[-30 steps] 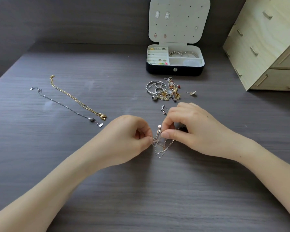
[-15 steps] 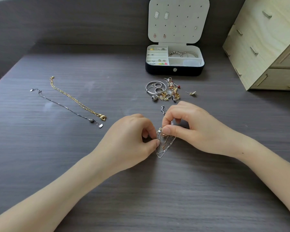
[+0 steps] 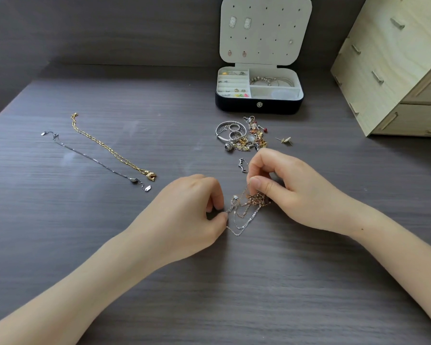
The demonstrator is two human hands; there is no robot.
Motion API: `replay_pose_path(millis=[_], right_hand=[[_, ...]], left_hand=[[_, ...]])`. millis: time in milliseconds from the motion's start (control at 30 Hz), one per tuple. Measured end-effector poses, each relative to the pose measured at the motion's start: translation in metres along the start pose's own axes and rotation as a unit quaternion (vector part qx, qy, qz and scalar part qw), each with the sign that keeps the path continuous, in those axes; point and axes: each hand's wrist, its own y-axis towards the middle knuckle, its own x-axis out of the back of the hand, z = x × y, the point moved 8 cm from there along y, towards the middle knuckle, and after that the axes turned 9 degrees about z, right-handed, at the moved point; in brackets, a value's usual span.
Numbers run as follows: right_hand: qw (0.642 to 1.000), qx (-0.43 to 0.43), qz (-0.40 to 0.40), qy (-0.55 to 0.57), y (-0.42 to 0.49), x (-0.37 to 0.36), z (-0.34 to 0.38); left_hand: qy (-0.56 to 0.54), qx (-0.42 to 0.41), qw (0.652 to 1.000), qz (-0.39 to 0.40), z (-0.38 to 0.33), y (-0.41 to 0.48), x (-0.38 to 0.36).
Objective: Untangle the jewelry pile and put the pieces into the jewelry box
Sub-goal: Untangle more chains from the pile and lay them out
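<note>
A tangle of thin silver and rose-gold chains (image 3: 245, 210) lies on the dark table between my hands. My left hand (image 3: 189, 212) pinches the silver chain at its left side. My right hand (image 3: 289, 185) pinches the rose-gold part at the upper right. Behind them sits the jewelry pile (image 3: 243, 136) of rings, a bangle and charms. The open jewelry box (image 3: 259, 105) stands at the back, with earrings pinned in its lid and pieces in its compartments.
A gold chain (image 3: 110, 148) and a silver chain (image 3: 92, 158) lie stretched out at the left. A small dark piece (image 3: 243, 165) and a gold stud (image 3: 285, 140) lie near the pile. A wooden drawer unit (image 3: 393, 70) stands at the right.
My hands have drawn apart a little, left hand to the left and right hand up and right. The chain tangle is spread wider between them.
</note>
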Motion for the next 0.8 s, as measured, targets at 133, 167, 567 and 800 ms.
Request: replay_pose_path(millis=[133,167,567,800], right_hand=[[0.997,-0.002,-0.029,0.067,0.000,0.006,0.004],[0.996,-0.002,-0.040,0.079,0.000,0.009,0.004],[0.985,-0.058,-0.109,0.120,-0.003,0.020,-0.007],[0.978,-0.070,-0.138,0.141,-0.001,0.023,-0.013]], left_hand=[[0.004,0.005,1.000,0.010,-0.001,0.001,0.000],[0.005,0.003,1.000,0.010,-0.001,0.001,0.000],[-0.196,0.078,0.977,0.036,0.017,0.003,0.006],[-0.216,0.082,0.972,0.030,0.018,0.004,0.009]])
